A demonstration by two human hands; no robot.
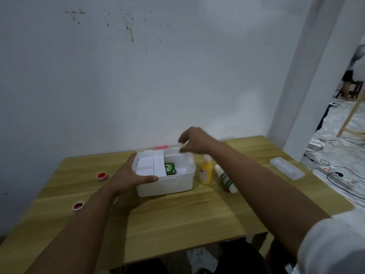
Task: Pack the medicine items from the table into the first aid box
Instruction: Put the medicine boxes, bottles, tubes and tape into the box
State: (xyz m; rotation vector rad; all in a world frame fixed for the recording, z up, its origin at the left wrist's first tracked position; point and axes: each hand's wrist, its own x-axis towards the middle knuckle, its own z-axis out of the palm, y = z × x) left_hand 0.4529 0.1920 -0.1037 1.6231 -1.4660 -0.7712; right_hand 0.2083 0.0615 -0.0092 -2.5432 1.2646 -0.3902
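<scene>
Against a stained white wall, our wooden counter (177, 214) carries the open white plastic first aid box (166, 185), a green carton (169, 168) inside. Our left hand (130, 175), fingers spread wide, steadies it; our right hand (194, 140) hovers loosely curled, empty. We judge packing barely begun: yellow bottle (205, 173), white bottle (226, 178) and two red tape rolls (102, 176) remain outside.

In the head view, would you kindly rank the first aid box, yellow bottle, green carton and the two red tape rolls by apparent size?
1. First aid box
2. Yellow bottle
3. Green carton, partly hidden
4. Tape rolls and: look alike, unranked.
</scene>
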